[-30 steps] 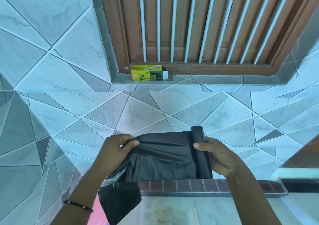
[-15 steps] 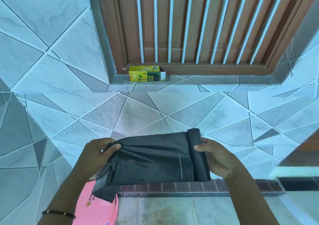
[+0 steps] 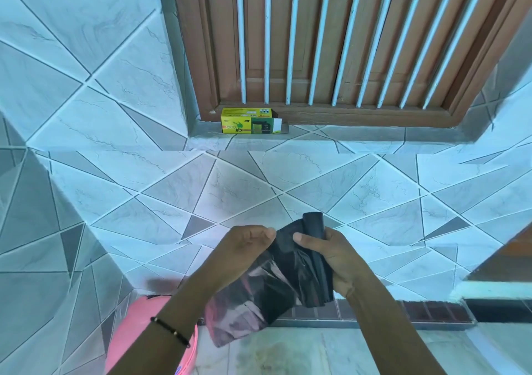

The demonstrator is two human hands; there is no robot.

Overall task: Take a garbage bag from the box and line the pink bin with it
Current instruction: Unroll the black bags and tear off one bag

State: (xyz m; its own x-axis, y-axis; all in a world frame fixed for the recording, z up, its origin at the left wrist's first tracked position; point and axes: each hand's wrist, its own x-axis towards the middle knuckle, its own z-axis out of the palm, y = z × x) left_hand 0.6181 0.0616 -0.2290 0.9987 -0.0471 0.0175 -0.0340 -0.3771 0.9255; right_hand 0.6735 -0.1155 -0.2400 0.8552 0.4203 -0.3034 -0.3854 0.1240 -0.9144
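1. Presently, left hand (image 3: 244, 248): fingers pinching the black garbage bag (image 3: 276, 282), 6 o'clock.
2. Right hand (image 3: 331, 256): fingers curled round the bag roll (image 3: 315, 225).
3. Pink bin (image 3: 135, 328), 7 o'clock; contents unseen.
4. Yellow-green box (image 3: 250, 121), 12 o'clock, end flap open.

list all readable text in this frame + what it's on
"eco" on the front of the yellow and green box on the window ledge.
"bin" just below it on the same front.
Small print on the box's top face and the line under "bin": too small to read.
Marks near the pink bin rim: blurred, unreadable.
Black garbage bag: no print visible.
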